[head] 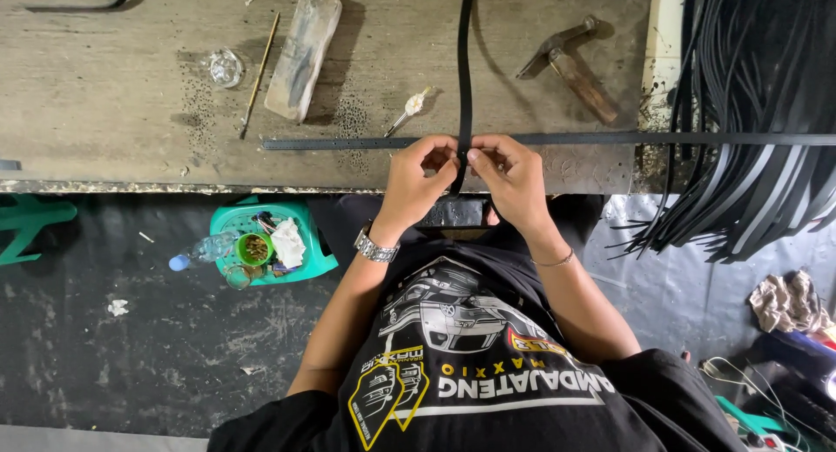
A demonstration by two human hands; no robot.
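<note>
Worn wooden bench (113, 95) is filling the upper part of the head view, its near edge running across above a dark floor (131, 365).

Much is hiding here. A black strap (465, 60) is running straight up the bench and leaving the picture at the top, so its far end is cut off. A second strap (366, 143), punched with small holes, is lying flat across the bench; its right end is disappearing into a thick bundle (758, 121) of black strips hanging at the right edge. Where the two straps cross is covered by the fingers, and what sits between the fingertips is too small to make out.

The left hand (418, 178) and right hand (514, 178) are meeting at the near edge of the bench, thumbs and forefingers pressed together, pinching the lower end of the upright strap right where it is crossing the flat one. The strap is rising directly from between the two grips.

A hammer (570, 64) is lying well apart to the upper right, a grey block (303, 51) to the upper left, a thin stick (259, 73) just beside it.

A green stool (300, 217) is standing on the floor below the bench, carrying a clear bottle (205, 250) with a blue cap, crumpled white paper and a small green round cup.
</note>
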